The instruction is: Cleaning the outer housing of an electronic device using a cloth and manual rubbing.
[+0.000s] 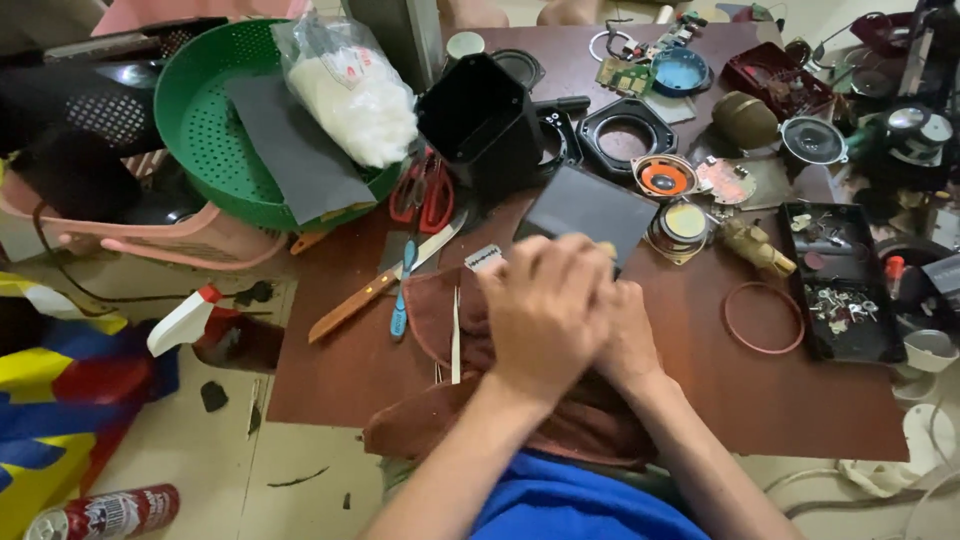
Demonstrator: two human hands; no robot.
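The left hand (545, 315) is laid over the right hand (625, 335), both pressed together above a brown cloth (520, 420) at the near edge of the brown table (700, 400). The fingers are curled, but whether anything is gripped between them cannot be told; the palms are hidden. Just beyond the knuckles a dark flat panel (590, 208) is seen, partly covered by the hands, so the work appears to be under way and not finished. To the left, a wooden-handled knife (385, 280) and a blue tool (402, 290) are laid close by. Farther off, a black box (487, 120), red scissors (425, 190), a speaker part with an orange ring (665, 178) and a tray of small screws (842, 285) are crowded around. A green basket (200, 110) is set at the far left.
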